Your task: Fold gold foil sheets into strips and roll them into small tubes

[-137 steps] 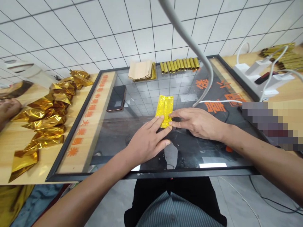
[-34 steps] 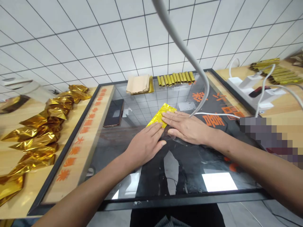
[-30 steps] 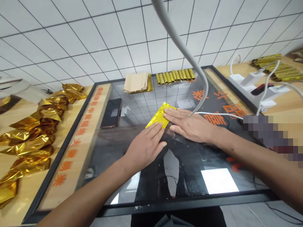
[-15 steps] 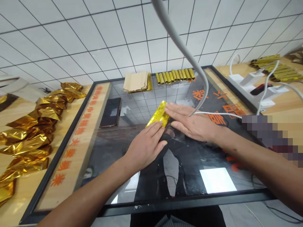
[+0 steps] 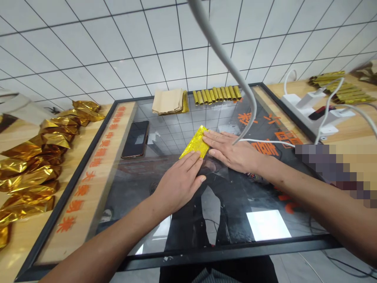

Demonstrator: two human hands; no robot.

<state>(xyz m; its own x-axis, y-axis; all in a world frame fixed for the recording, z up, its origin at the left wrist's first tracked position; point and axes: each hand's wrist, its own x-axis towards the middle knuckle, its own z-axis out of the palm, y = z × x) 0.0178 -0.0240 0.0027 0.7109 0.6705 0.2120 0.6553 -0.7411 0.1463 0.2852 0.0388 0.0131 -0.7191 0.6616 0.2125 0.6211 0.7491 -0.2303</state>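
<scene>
A shiny gold foil paper sheet point(image 5: 194, 140) lies flat on the black-framed glass tabletop point(image 5: 129, 204), partly hidden under my fingers. My left hand point(image 5: 179, 181) rests with outstretched fingers on its near edge, the thumb off to the side on the glass. Across the right edge of the paper lie the fingertips of my right hand point(image 5: 228, 151), which is also flat with its fingers extended. Neither hand is closed around anything.
A paper stack point(image 5: 167, 100) and a row of gold paper rolls point(image 5: 217, 95) are at the back. A phone point(image 5: 134, 139) lies left. Folded gold foil pieces point(image 5: 32, 169) cover the left side. A power strip point(image 5: 309, 110) sits right; a grey cable point(image 5: 226, 55) hangs in front.
My right hand has shifted slightly down along the right edge of the gold paper, showing more of its upper corner. My left hand stays pressed on the near edge.
</scene>
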